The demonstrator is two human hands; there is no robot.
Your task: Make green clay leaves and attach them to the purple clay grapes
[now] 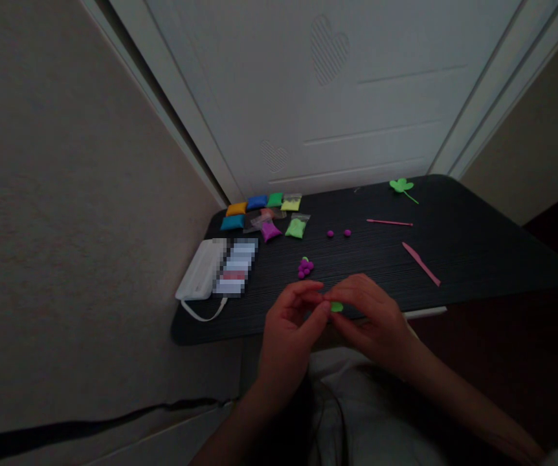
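Between the fingertips of both hands, at the table's near edge, is a small flat piece of light green clay (337, 307). My left hand (294, 323) pinches it from the left with thumb and forefinger. From the other side my right hand (369, 310) grips it, fingers curled over and thumb underneath. Just beyond my left hand lies a small cluster of purple clay balls (305, 267) with a bit of green on top. Two loose purple balls (338, 233) sit farther back. A green clover-like clay shape (402, 186) with a thin stem rests at the far right.
Several clay packets (257, 202) of various colours lie at the back left of the black table (357, 259). A phone (237, 266) and a cabled white power bank (202, 268) are at left. A pink stick tool (390, 222) and a pink clay knife (421, 264) lie right.
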